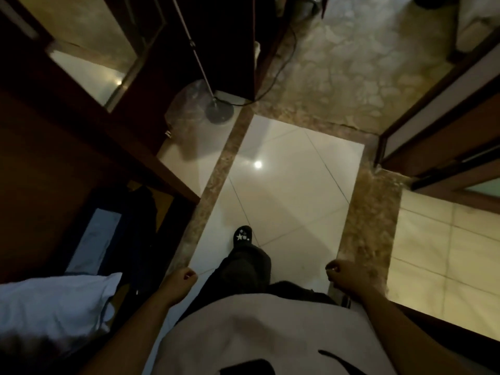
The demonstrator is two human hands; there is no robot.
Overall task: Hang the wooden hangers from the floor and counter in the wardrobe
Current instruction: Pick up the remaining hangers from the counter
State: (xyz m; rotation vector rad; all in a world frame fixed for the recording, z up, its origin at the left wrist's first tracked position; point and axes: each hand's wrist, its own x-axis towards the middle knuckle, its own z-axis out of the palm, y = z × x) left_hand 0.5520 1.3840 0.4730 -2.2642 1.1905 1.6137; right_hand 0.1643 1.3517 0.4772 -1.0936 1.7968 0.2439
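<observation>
No wooden hanger shows in this view. My left hand hangs at my side with its fingers loosely curled and holds nothing. My right hand hangs the same way on the other side, also holding nothing. The dark wooden wardrobe stands along my left. In its open section hang a pale blue garment, a dark garment and a white garment. My slippered foot is stepping forward on the white tiled floor.
A floor lamp base with a slanted pole and a black cable stands ahead on the left beside a dark cabinet. A marble floor lies beyond. A wooden door frame and a beige tiled room are on the right.
</observation>
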